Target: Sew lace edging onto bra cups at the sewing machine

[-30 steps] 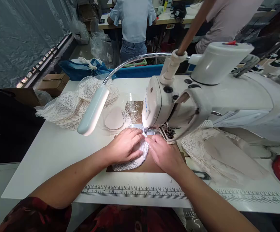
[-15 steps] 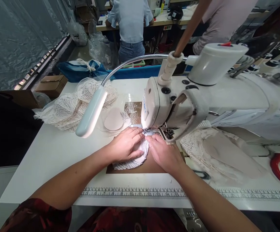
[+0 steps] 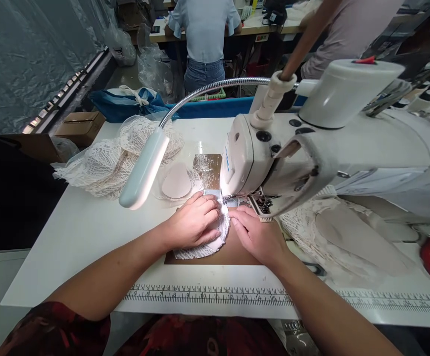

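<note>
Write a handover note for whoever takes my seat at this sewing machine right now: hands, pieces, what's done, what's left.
Left hand: flat on the white lace-edged fabric piece, pressing it down.
Right hand: fingertips at the piece's edge beside the presser foot of the white sewing machine.
Done: one similar beige lace-trimmed piece lies behind the needle.
Left: this seam, judging by the edge under the foot; pile of white lace pieces at far left, more lace at right.

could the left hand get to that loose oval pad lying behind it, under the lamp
Probably yes. The left hand lies flat on the lace piece, and the oval pad sits just beyond its fingers on bare table. Only the lamp head hangs over that spot, seemingly above the table.
</note>
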Motion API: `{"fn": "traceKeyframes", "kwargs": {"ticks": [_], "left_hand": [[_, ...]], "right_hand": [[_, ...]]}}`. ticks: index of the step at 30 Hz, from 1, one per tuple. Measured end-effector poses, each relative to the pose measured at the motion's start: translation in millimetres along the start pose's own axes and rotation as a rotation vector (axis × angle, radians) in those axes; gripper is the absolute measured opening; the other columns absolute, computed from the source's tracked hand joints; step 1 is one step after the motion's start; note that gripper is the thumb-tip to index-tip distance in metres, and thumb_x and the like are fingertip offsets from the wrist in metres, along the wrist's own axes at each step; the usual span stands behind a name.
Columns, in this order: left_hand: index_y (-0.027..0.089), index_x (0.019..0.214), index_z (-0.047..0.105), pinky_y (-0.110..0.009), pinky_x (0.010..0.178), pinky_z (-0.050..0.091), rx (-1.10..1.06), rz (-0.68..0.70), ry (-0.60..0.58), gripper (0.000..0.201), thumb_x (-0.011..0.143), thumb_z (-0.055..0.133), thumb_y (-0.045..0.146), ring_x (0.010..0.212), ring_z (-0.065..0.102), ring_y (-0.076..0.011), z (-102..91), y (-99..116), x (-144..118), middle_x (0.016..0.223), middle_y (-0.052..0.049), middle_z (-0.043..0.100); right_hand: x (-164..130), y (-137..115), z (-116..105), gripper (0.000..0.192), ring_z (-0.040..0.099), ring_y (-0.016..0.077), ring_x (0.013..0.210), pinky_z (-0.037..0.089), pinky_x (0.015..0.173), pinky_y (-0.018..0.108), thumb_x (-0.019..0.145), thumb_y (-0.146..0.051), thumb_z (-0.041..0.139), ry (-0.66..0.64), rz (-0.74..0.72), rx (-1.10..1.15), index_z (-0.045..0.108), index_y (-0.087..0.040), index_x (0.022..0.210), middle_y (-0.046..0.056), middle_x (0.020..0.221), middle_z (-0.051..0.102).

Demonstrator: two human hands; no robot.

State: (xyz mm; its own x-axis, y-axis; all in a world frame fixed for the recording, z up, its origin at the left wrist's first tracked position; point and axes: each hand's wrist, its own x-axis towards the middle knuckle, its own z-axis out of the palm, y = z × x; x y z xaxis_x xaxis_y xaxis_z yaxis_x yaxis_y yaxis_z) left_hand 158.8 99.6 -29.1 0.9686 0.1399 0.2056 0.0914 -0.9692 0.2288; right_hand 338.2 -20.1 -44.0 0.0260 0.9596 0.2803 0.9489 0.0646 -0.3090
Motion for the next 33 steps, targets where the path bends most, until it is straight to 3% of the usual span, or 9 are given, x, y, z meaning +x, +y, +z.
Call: {"fn": "traceKeyframes", "kwargs": {"ticks": [11,17,25,30,33], "left_hand": [[0.013,0.097,0.059,-0.044,0.095,0.042,-0.031,-0.019,0.013,0.024,0.089,0.052,0.034,0.101,0.053,-0.0267,4.9,-2.4,0.6,0.104,-0.014,0.059],[0.013,0.1,0.059,-0.044,0.093,0.043,-0.038,-0.026,0.014,0.025,0.089,0.051,0.034,0.1,0.053,-0.0268,4.0,-2.9,0.7,0.104,-0.015,0.06],[0.012,0.101,0.061,-0.045,0.093,0.042,0.045,-0.033,0.038,0.03,0.092,0.048,0.037,0.101,0.053,-0.0283,1.8,-13.1,0.5,0.101,-0.015,0.061],[0.011,0.105,0.061,-0.049,0.1,0.038,0.096,-0.027,0.023,0.028,0.092,0.048,0.033,0.111,0.051,-0.0309,-1.8,-11.9,0.4,0.109,-0.016,0.061],[0.011,0.109,0.061,-0.047,0.097,0.041,0.078,0.024,0.015,0.027,0.093,0.046,0.026,0.107,0.052,-0.0288,-3.4,-7.0,2.4,0.113,-0.016,0.061]], "right_hand": [[-1.7,-0.9,2.4,0.036,0.063,0.0172,0.083,0.048,0.071,0.027,0.089,-0.015,0.044,-0.014,-0.04,-0.039,0.071,-0.026,0.11,0.006,0.101,0.072],[-5.5,-2.7,4.0,0.037,0.06,0.0169,0.075,0.043,0.061,0.025,0.088,-0.014,0.044,-0.081,0.001,-0.087,0.072,-0.024,0.11,0.007,0.091,0.071],[1.8,-9.5,-2.5,0.043,0.057,0.0169,0.077,0.041,0.062,0.025,0.087,-0.011,0.041,-0.145,0.032,-0.112,0.067,-0.026,0.119,0.007,0.093,0.067],[0.6,-7.1,-0.9,0.038,0.059,0.0187,0.08,0.045,0.067,0.028,0.09,-0.015,0.041,-0.108,0.047,-0.09,0.067,-0.022,0.115,0.009,0.104,0.068],[0.6,-4.1,0.5,0.036,0.061,0.0203,0.085,0.047,0.074,0.03,0.09,-0.015,0.04,-0.083,0.046,-0.05,0.068,-0.019,0.111,0.01,0.101,0.069]]}}
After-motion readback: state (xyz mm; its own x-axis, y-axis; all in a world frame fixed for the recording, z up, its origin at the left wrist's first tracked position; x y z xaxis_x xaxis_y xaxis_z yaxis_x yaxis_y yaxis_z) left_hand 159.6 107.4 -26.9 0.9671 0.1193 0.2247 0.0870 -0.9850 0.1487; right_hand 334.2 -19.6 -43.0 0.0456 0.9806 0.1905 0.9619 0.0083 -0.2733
